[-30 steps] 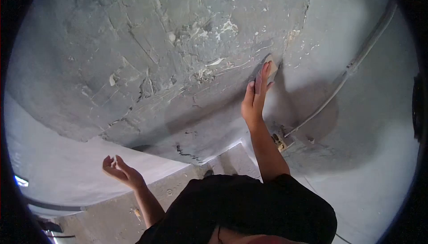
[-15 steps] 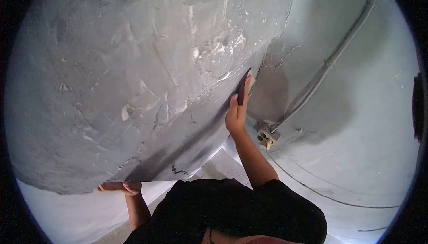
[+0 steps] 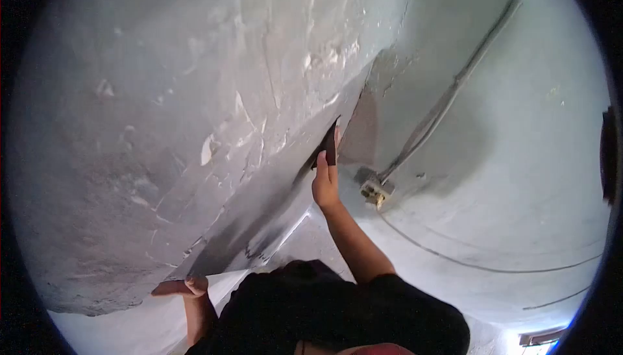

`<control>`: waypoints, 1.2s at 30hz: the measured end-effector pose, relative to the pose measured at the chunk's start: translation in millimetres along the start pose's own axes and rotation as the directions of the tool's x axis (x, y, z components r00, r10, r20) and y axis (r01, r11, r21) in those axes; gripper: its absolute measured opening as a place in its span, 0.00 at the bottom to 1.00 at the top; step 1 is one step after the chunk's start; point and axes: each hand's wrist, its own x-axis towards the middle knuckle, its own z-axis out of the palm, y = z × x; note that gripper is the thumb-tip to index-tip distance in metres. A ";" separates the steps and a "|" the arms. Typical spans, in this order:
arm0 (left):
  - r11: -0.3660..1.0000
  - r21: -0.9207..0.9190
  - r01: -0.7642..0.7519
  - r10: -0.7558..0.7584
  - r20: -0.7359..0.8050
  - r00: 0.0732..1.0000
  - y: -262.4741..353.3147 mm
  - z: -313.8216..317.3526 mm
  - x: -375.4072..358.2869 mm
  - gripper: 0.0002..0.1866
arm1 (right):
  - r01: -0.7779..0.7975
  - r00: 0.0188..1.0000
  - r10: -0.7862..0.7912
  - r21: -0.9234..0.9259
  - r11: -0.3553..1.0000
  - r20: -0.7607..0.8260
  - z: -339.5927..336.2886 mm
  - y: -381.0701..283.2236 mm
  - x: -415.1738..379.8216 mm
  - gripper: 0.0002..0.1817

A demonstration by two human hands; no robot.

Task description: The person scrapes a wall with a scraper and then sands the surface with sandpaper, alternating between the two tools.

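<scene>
My right hand (image 3: 326,186) is closed on a dark flat scraper (image 3: 331,145), thumb along one side. The scraper's edge lies close against the rough grey plastered surface (image 3: 156,121), near the seam where it meets the smoother pale wall. Down at the left, my left hand (image 3: 182,287) stretches its fingers out flat along the lower edge of the plastered surface. Nothing shows in that hand. Fresh-looking ridges and shiny lumps of plaster run across the surface above and left of the scraper.
An open electrical box (image 3: 376,189) sits in the pale wall (image 3: 519,160) right of my forearm. A grey conduit (image 3: 454,89) climbs from it, and a thin cable (image 3: 467,265) trails to the right. A bright window (image 3: 548,341) shows at lower right.
My right hand and the scraper appear lower and further left. The whole view has shifted, with the electrical box also further left. The left hand stays at the lower edge.
</scene>
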 end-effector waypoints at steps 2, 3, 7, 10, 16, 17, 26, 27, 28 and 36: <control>0.999 -0.037 0.026 -0.027 -0.020 0.999 -11.4 12.9 -13.6 0.38 | 0.032 0.999 -0.032 0.012 0.999 0.003 0.1 2.7 -0.9 0.31; 0.997 -0.053 0.048 -0.049 -0.026 0.998 -20.4 12.4 -29.1 0.39 | 0.041 0.999 -0.041 0.019 0.999 0.013 -0.1 4.2 -1.8 0.31; 0.920 0.390 -0.019 0.023 -0.004 1.000 -12.3 -0.5 -45.9 0.44 | -0.007 0.998 0.001 0.089 0.996 0.066 -1.5 8.2 -5.1 0.31; 0.949 0.316 0.008 0.084 -0.277 0.957 53.0 -4.9 11.4 0.44 | -0.085 0.996 0.079 0.132 0.988 0.048 -2.4 12.3 -3.0 0.31; 0.932 0.344 0.115 0.013 -0.350 0.937 137.8 -6.8 71.9 0.44 | -0.091 0.996 0.092 0.105 0.990 -0.011 -13.4 24.1 25.0 0.31; 0.922 0.375 0.096 0.045 -0.350 0.936 136.3 -25.2 99.4 0.44 | -0.043 0.999 0.044 0.043 0.998 -0.029 -18.4 24.5 36.6 0.32; 0.922 0.321 0.216 -0.051 -0.452 0.890 183.9 -36.5 180.5 0.33 | -0.210 0.977 0.211 0.030 0.977 -0.035 -15.7 -1.6 36.0 0.32; 0.928 0.288 0.237 -0.089 -0.448 0.890 191.5 -30.1 186.8 0.32 | -0.173 0.985 0.174 0.041 0.984 -0.018 -10.8 3.2 20.5 0.32; 0.899 0.365 0.243 -0.075 -0.417 0.906 195.2 -30.6 188.3 0.33 | -0.214 0.977 0.214 0.047 0.976 -0.010 -9.6 2.6 7.1 0.32; 0.936 0.314 0.158 0.012 -0.478 0.878 186.8 -8.8 192.0 0.36 | -0.166 0.984 0.170 0.078 0.983 -0.047 -28.5 17.6 68.3 0.35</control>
